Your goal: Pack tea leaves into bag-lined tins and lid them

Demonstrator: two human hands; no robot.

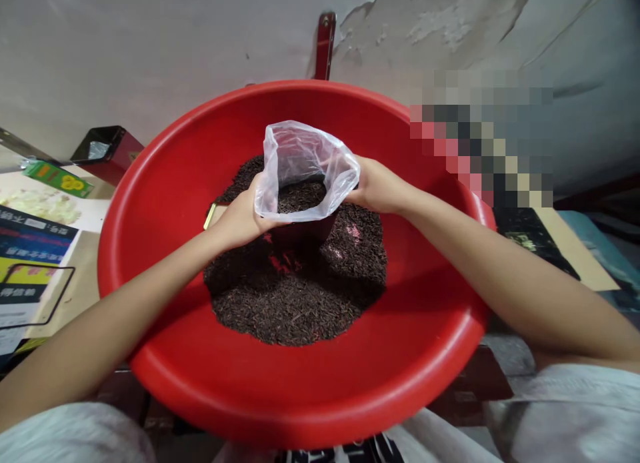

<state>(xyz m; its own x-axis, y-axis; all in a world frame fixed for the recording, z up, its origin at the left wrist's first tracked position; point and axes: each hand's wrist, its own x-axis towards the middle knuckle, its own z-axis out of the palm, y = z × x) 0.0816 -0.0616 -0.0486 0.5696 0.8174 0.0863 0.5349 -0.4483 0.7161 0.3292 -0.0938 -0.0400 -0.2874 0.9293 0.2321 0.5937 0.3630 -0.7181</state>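
**Clear bag held open in a red basin of dark grains**

1. Plastic bag (pixel 300 159): clear and thin, with the mouth held open and turned upward. It is partly filled with dark grains. It is placed inside the red basin, at the far middle of the heap, and is seated in a dark container (pixel 305 228) of which only the lower wall is seen.
2. Left hand (pixel 240 217): clenched on the bag's left rim, with the film pinched under the thumb. The hand is rested low against the heap.
3. Right hand (pixel 376 186): clenched on the bag's right rim, with the film gripped in the same way.
4. Dark grains (pixel 295 303): a loose heap of small dark pieces spread over the basin floor. Their kind cannot be told. A few bare red patches are shown just in front of the container.
5. Red basin (pixel 300 403): large, round and plastic, placed directly before the person.
6. Dark red tin (pixel 107 153): open-topped, stood left of the basin.
7. Green packet (pixel 57 177): laid just beside the tin.
8. Printed sheets (pixel 30 249): laid flat on the bench (pixel 87 269), left of the basin.
9. Red handle (pixel 325 43): set upright against the wall behind the basin.
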